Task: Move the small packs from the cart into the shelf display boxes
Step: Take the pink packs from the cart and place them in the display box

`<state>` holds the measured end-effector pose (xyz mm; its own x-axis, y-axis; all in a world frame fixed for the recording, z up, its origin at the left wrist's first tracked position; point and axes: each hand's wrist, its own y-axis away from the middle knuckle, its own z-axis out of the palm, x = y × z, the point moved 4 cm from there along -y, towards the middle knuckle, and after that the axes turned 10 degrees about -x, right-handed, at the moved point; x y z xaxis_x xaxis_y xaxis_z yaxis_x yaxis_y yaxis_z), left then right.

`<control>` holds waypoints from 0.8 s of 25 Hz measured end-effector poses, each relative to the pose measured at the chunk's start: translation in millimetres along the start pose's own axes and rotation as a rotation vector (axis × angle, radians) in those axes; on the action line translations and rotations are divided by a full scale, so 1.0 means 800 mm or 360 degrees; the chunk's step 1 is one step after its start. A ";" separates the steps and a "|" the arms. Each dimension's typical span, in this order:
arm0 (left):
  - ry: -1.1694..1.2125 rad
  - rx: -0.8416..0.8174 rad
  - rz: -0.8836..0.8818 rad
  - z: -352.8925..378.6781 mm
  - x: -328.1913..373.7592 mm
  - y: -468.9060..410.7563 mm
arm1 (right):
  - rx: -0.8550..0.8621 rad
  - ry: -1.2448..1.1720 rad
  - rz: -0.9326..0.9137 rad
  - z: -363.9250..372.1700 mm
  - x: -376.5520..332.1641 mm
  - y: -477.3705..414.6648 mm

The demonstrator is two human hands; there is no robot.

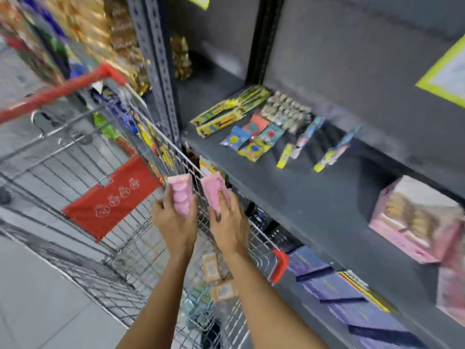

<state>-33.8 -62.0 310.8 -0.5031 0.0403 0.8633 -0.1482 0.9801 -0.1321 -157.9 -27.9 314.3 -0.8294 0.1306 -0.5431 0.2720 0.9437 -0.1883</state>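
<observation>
My left hand (173, 220) grips a small pink pack (181, 195) upright above the wire cart (141, 245). Beside it my right hand (227, 222) holds a second pink pack (214, 191), right over the cart's near rim. Both hands are a little left of the dark shelf edge (289, 197). A pink display box (412, 217) stands on the shelf below, at the far right. A few brown and blue packs (214, 270) lie in the cart's bottom, between my forearms. The frame is motion-blurred.
The cart has a red handle (60, 93) and a red child-seat flap (113, 197). Colourful small packets (254, 137) lie loose on the grey shelf. Purple boxes (339, 293) fill the lower shelf. A slotted grey upright (161, 79) stands behind the cart. Grey floor lies at left.
</observation>
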 end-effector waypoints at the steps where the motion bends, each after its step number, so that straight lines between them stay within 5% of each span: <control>1: 0.0007 -0.0011 0.0069 0.002 0.021 -0.007 | 0.0071 -0.0006 -0.0007 -0.019 -0.001 -0.010; 7: 0.0015 -0.0193 0.0449 0.052 0.138 -0.017 | 0.0499 -0.0135 0.0122 -0.136 0.034 -0.045; 12: 0.0017 -0.0554 0.0650 0.134 0.220 0.023 | 0.0551 -0.0036 0.0357 -0.224 0.113 -0.027; 20: -0.0131 -0.1128 0.0985 0.285 0.325 0.161 | 0.0808 0.0435 0.0836 -0.337 0.273 0.086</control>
<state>-377.4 30.5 407.1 -0.3815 0.6054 0.6985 0.7039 0.6801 -0.2050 -451.9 147.5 403.0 -0.6031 0.6542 -0.4564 0.7976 0.4914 -0.3497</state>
